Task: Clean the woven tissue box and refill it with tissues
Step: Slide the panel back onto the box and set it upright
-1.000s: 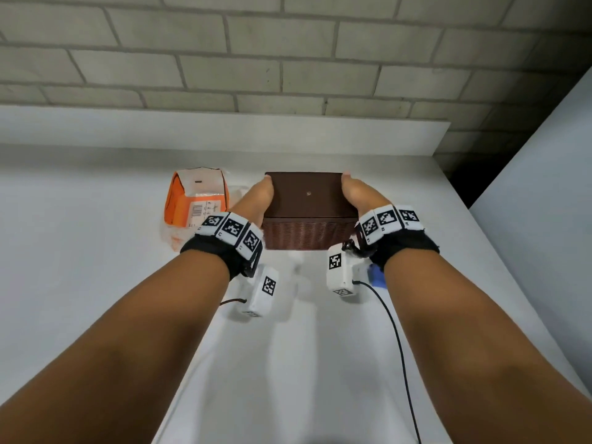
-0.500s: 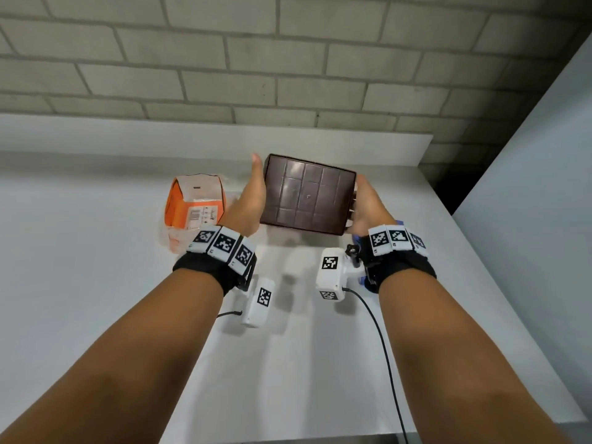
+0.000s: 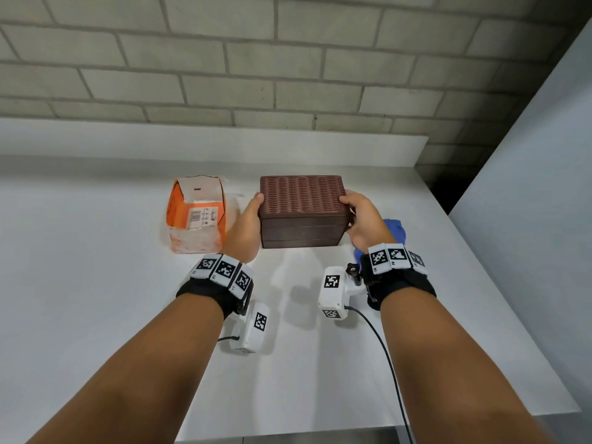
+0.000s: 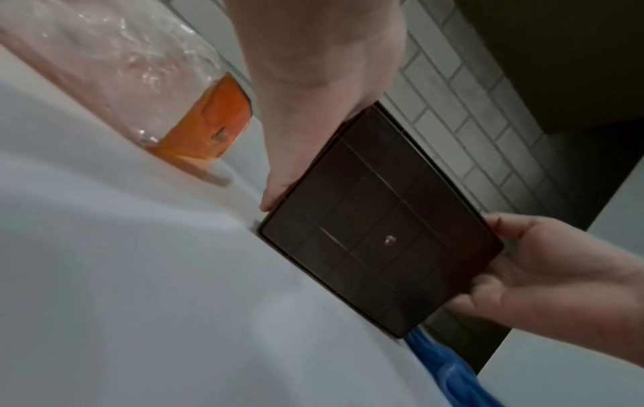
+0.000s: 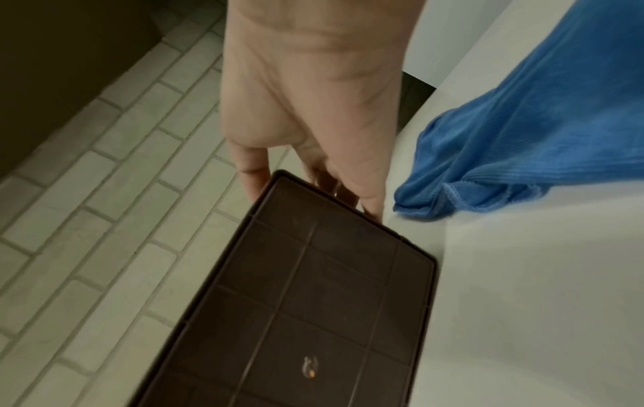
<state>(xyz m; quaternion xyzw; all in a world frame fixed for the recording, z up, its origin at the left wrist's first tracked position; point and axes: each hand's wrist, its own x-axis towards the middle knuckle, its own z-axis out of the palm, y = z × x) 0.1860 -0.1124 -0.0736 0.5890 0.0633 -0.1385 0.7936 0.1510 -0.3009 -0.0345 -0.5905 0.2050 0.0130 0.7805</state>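
The brown woven tissue box [image 3: 302, 200] stands on its long side on the white counter [image 3: 96, 299], one woven face up and its smooth gridded base [image 4: 376, 234] turned toward me. My left hand [image 3: 246, 225] grips the box's left end with the thumb on the top edge. My right hand [image 3: 362, 219] grips the right end, thumb on top and fingers curled round the end [image 5: 313, 170]. An orange tissue pack [image 3: 195, 213] in clear wrap lies just left of the box. The box's opening is hidden.
A crumpled blue cloth [image 3: 394, 227] lies on the counter behind my right hand, close to the box's right end [image 5: 540, 137]. A brick wall with a low white ledge [image 3: 224, 142] runs along the back. A white panel [image 3: 528, 219] borders the right side.
The box was tipped over between my hands: first base up, then tilted, now woven face up with the base toward me, set lower on the counter. Both hands kept hold.
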